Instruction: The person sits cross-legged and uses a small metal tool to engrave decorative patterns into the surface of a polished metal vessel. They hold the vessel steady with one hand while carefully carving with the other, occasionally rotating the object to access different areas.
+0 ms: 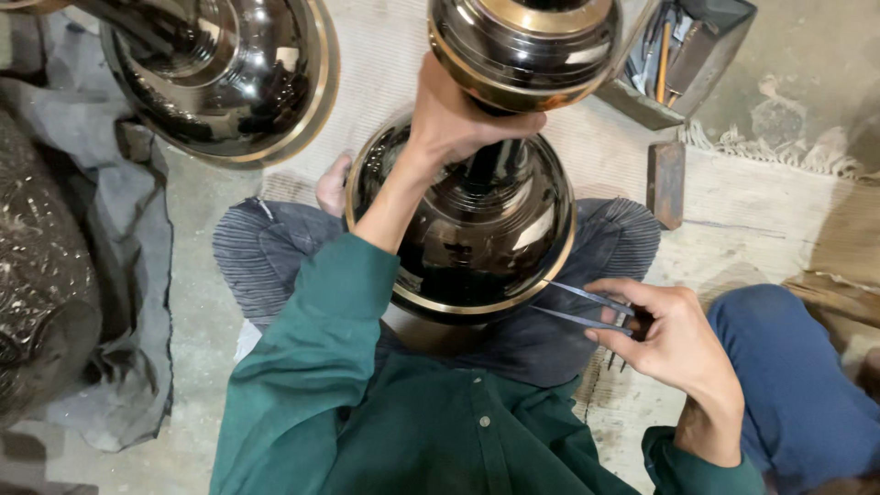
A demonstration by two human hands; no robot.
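Black-lacquered brass vessel (477, 229) steadied across a seated person's lap: left hand (454, 115) clasps its narrow neck, right hand (665, 335) pinches metal dividers (582, 307) against its gilt rim.

No packages, labels, signs or screens show anywhere on the floor or among the things around it.

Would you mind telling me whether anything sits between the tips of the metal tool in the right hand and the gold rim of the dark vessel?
Nothing visible does. The right hand holds the two-pronged metal tool, whose tips already reach the gold rim of the dark vessel. The left hand grips the vessel's neck higher up, well away from that spot.
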